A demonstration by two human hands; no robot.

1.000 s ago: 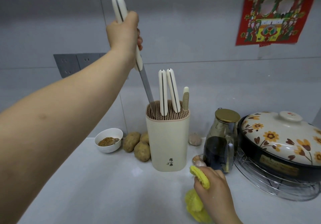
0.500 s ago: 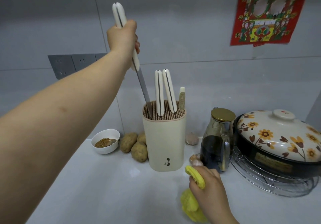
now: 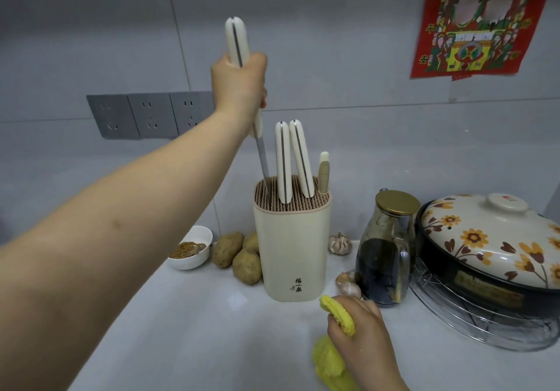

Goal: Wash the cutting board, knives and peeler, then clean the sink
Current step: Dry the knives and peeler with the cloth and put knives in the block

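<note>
Head view: left hand grips the knife, its tip in the knife block near the countertop's back edge. Right hand squeezes a yellow cloth. Tilted blade might jam and tip it.

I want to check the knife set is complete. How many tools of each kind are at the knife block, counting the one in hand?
Held knife, gripped by the left hand, blade partly in the knife block: 1
Seated knives: 2
Peeler, ribbed handle: 1
Total: 4
</note>
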